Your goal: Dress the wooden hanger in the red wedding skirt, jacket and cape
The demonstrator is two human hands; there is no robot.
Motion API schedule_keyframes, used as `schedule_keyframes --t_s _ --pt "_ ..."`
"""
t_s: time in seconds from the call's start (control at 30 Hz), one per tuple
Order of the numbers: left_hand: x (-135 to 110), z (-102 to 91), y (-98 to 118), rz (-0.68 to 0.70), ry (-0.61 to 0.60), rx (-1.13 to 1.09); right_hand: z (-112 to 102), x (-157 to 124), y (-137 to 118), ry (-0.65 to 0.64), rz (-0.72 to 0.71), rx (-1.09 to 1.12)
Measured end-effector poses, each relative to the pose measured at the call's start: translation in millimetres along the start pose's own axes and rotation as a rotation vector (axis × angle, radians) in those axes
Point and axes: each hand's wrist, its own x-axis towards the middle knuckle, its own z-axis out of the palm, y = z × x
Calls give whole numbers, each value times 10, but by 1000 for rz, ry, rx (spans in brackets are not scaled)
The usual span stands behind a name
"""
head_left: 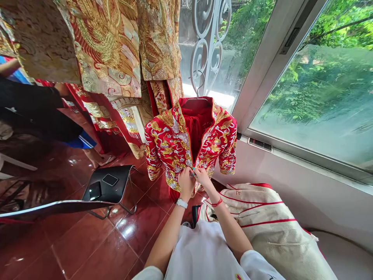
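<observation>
A red jacket (175, 144) with gold and silver embroidery hangs from a hanger (198, 87) in front of me. Its upper front gapes in a V, and red cloth shows inside. Both my hands meet at the lower front opening. My left hand (186, 182) is closed on the left front edge, a white watch on its wrist. Beside it, touching or nearly so, my right hand (201, 175) pinches the other front edge; a red cord circles that wrist. A small turquoise spot shows between the fingertips, too small to make out. The fingers hide the fastening itself.
Gold-embroidered garments (110, 46) hang at upper left. A black chair (116, 175) with a phone (110, 179) on it stands left on red tiles. Cream cloth with red trim (268, 217) lies at right, below the window (314, 85). Another person (37, 105) is at far left.
</observation>
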Motion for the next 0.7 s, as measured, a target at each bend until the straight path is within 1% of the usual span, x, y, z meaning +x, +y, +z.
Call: schedule_keyframes --t_s 0.1,0.17,0.27,0.37,0.47,0.6,0.7 --pt "202 -39 86 57 -62 37 -5 -44 -7 -3 66 136" --pt "226 -2 103 65 -69 35 -63 -44 -71 -40 104 217" --pt "192 87 114 52 -53 25 -209 26 -249 -122 151 315" --pt "188 160 139 48 -28 6 -374 187 -517 -164 163 379" --pt "222 210 168 51 -11 -15 -490 371 -850 -151 112 420" --pt "253 255 182 44 18 -33 -521 513 -1300 -102 -1 472" --pt "272 259 169 28 47 -41 -508 546 -1577 -61 -31 509"
